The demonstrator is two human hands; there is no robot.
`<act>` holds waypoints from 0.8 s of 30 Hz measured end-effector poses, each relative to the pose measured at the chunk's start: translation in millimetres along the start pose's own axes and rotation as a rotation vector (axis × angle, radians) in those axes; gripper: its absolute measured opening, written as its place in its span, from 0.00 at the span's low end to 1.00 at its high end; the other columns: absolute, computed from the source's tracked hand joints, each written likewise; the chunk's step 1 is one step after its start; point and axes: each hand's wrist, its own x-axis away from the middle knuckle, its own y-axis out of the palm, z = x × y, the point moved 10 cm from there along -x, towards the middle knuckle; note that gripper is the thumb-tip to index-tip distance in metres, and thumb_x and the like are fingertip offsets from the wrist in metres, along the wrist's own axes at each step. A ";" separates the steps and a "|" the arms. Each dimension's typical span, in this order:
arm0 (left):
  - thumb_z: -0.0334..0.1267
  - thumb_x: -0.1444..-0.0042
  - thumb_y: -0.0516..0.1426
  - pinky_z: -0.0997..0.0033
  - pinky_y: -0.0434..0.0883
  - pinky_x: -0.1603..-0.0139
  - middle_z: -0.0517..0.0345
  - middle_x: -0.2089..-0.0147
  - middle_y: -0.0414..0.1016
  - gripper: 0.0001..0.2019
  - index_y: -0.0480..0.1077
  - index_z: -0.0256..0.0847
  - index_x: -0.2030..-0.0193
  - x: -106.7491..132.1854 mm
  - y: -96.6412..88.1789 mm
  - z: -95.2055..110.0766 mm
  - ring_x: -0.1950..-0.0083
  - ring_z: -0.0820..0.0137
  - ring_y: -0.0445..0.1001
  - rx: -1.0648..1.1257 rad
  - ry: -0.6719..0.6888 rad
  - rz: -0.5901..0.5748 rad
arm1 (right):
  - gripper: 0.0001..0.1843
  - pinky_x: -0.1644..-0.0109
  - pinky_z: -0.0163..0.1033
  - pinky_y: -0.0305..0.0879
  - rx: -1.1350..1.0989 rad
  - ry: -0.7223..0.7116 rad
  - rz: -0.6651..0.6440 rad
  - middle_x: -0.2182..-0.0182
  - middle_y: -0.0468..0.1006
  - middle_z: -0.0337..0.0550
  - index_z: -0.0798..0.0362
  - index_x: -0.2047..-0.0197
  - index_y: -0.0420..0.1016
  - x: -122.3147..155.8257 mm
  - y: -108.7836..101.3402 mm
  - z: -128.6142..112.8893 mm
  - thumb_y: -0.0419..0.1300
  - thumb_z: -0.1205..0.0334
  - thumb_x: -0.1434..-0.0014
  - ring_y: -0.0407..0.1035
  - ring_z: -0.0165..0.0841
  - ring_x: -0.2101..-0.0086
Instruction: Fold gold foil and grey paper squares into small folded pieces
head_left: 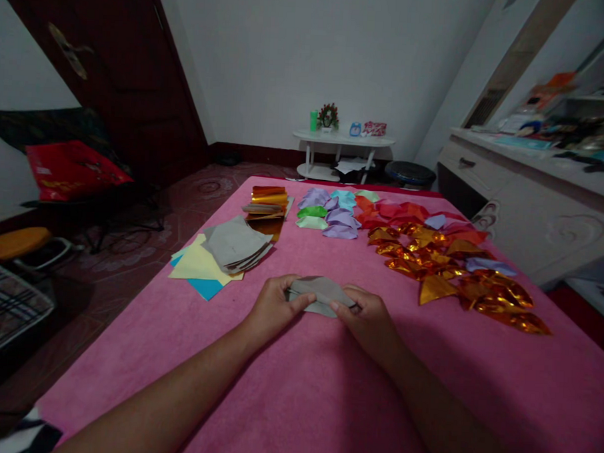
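Note:
Between my two hands is a grey sheet of folding paper, folded into a low boat-like shape with pointed sides. My left hand pinches its left end, thumb on top and fingers behind. At the right end, my right hand grips the paper with the thumb in front. Beyond my left hand lies a fanned stack of grey paper squares, partly covering yellow paper and blue paper. Gold foil sheets sit curled behind that stack.
The pink-covered table also bears gold foil folded pieces, red folded pieces and purple folded pieces toward the right and back. A dresser stands at the right, a chair with a red bag at the left.

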 end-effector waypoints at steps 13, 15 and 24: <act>0.38 0.52 0.63 0.77 0.65 0.70 0.56 0.71 0.75 0.12 0.75 0.31 0.63 0.1 -1.4 -0.2 0.72 0.74 0.69 0.005 0.006 0.008 | 0.08 0.72 0.34 0.52 -0.011 -0.002 0.016 0.77 0.63 0.36 0.53 0.74 0.68 -0.1 -1.1 -0.5 0.55 0.63 0.45 0.58 0.29 0.75; 0.38 0.52 0.62 0.77 0.65 0.70 0.56 0.71 0.75 0.12 0.75 0.31 0.63 0.4 -0.6 0.2 0.72 0.74 0.69 0.021 0.004 0.003 | 0.08 0.72 0.34 0.52 -0.015 0.002 0.014 0.77 0.62 0.35 0.53 0.75 0.68 -0.2 -1.1 -0.6 0.54 0.63 0.45 0.58 0.29 0.75; 0.39 0.52 0.62 0.77 0.64 0.71 0.59 0.73 0.73 0.12 0.75 0.31 0.65 -0.2 -0.7 -0.3 0.73 0.75 0.67 0.009 -0.005 0.011 | 0.08 0.72 0.34 0.52 -0.018 0.006 0.017 0.77 0.61 0.35 0.53 0.75 0.67 -0.5 -1.4 -1.0 0.55 0.63 0.45 0.58 0.28 0.75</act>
